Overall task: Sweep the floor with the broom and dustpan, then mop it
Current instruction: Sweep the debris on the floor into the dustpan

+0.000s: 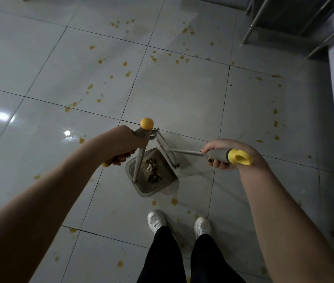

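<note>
Grey plastic dustpan (147, 188) sits just below my left hand (121, 146), fist wrapped round its metal pole, right hand (229, 154) curled round the grey-and-yellow-handled broom (167, 152), so I'm mid-sweep, and I reckon next flick drags bristles panward, mopping comes later.

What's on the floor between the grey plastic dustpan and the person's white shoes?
Head view: between the grey plastic dustpan and the white shoes, just glossy tile floor with a few yellow-brown splotches.
</note>
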### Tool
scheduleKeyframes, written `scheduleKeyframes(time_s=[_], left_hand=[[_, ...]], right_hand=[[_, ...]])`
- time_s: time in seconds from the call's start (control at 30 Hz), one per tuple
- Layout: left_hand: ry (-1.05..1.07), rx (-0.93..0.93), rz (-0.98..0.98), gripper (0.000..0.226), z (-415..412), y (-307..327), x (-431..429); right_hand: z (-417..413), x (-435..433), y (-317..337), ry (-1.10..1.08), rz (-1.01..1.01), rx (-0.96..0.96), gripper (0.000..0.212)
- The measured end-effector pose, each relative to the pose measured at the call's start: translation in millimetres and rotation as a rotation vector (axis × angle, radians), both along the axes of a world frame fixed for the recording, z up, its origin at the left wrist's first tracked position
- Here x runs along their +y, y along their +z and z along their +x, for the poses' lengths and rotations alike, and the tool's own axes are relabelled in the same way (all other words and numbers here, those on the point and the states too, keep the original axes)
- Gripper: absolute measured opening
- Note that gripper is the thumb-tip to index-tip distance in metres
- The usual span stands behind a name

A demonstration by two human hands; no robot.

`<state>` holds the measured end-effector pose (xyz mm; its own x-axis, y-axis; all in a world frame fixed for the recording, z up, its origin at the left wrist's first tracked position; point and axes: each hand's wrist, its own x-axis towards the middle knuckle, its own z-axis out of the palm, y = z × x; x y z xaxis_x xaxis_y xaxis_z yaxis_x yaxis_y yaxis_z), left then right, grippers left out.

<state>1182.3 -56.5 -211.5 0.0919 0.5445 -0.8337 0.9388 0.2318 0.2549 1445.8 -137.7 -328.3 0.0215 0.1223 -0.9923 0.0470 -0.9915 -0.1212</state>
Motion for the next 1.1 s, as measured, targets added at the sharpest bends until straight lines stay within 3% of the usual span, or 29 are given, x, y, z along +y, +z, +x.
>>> scheduleKeyframes(time_s=[0.27, 0.53, 0.67, 0.8, 0.97, 1.1], left_hand=[[0.009, 0.001, 0.009, 0.037, 4, 0, -6], [0.017, -0.017, 0.001, 0.037, -2, 0, -10], [0.023, 0.000, -0.032, 0.036, -10, -1, -14], [0.055, -0.023, -0.039, 0.034, -16, -3, -17], [0.067, -0.021, -0.030, 0.032, -17, -5, -22], [0.064, -0.042, -0.014, 0.033, -18, -5, -26]], right_hand=[[-41, -8, -29, 0.165, 0.097, -0.072, 0.012], [-12, -13, -10, 0.047, -0.025, 0.014, 0.016], [6, -18, -6, -0.026, 0.062, 0.000, 0.037], [-1, -20, -16, 0.049, 0.116, -0.114, 0.028], [-33, -12, -17, 0.161, 0.085, -0.113, 0.008], [-43, -24, -15, 0.142, 0.040, -0.056, 0.015]])
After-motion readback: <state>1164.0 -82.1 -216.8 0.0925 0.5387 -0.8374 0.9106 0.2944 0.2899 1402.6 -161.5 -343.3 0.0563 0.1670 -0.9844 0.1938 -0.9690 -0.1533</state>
